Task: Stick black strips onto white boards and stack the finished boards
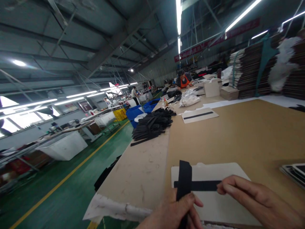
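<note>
My left hand (pixel 177 208) is closed around a bundle of black strips (pixel 184 175), which stands up out of the fist. Beneath it a white rectangular board (pixel 221 171) lies near the table's front edge. One black strip (pixel 205 185) runs lengthwise across this board, partly hidden behind the bundle. At the strip's right end, my right hand (pixel 257 200) has thumb and fingers pinched together on it. Farther off, a second white board (pixel 200 115) lies flat with a black strip across it.
A heap of loose black strips (pixel 152 124) lies on the table's left side. Stacked boards (pixel 295 173) sit at the right edge, and tall piles (pixel 250 70) rise at the back right. Beyond a plastic bag (pixel 189 98), a person in an orange apron (pixel 184 81) leans over the table.
</note>
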A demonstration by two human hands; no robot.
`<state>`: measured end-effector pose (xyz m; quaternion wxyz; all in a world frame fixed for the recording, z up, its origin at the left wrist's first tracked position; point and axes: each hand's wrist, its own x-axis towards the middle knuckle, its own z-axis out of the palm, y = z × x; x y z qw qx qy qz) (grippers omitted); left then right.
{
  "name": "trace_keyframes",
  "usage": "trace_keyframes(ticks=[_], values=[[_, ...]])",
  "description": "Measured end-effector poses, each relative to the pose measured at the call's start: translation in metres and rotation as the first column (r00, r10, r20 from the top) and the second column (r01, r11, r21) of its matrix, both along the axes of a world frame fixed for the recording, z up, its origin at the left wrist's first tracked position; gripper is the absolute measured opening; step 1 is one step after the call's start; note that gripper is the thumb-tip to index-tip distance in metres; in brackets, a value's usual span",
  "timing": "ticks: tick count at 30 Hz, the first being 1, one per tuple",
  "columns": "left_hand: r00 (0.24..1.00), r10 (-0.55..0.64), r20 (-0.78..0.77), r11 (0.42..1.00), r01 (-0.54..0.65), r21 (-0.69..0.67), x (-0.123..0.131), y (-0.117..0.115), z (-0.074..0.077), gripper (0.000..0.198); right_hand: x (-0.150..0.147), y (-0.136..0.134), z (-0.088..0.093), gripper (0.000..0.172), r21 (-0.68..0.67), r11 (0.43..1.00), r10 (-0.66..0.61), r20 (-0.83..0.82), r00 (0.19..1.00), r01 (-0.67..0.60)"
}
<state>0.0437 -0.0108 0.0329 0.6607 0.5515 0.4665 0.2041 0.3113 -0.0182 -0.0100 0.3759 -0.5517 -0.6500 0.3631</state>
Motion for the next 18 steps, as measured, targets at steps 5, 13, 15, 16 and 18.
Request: trace_keyframes(ticks=[5,13,15,16,18], values=[[0.997,-0.015,0.072,0.999,0.018,-0.045,0.028,-0.002,-0.009,0.079,-0.049,-0.001,0.039,0.072,-0.086,0.985,0.125,-0.253,0.959,-0.151],[0.992,0.053,0.113,0.998,-0.056,0.029,0.044,-0.005,-0.003,0.088,-0.054,-0.007,0.032,0.078,-0.001,0.999,0.034,-0.116,0.993,-0.035],[0.993,0.064,0.104,0.997,-0.068,0.038,0.046,-0.005,-0.006,0.089,-0.054,-0.007,0.029,0.072,0.07,0.997,-0.034,-0.116,0.993,0.042],[0.992,0.077,0.096,0.996,-0.08,0.031,0.047,-0.005,-0.009,0.089,-0.053,-0.006,0.028,0.066,0.109,0.991,-0.069,-0.132,0.989,0.083],[0.991,0.104,0.085,0.995,-0.104,-0.005,0.049,-0.005,-0.015,0.088,-0.052,-0.005,0.023,0.048,0.143,0.98,-0.106,-0.201,0.974,0.136]])
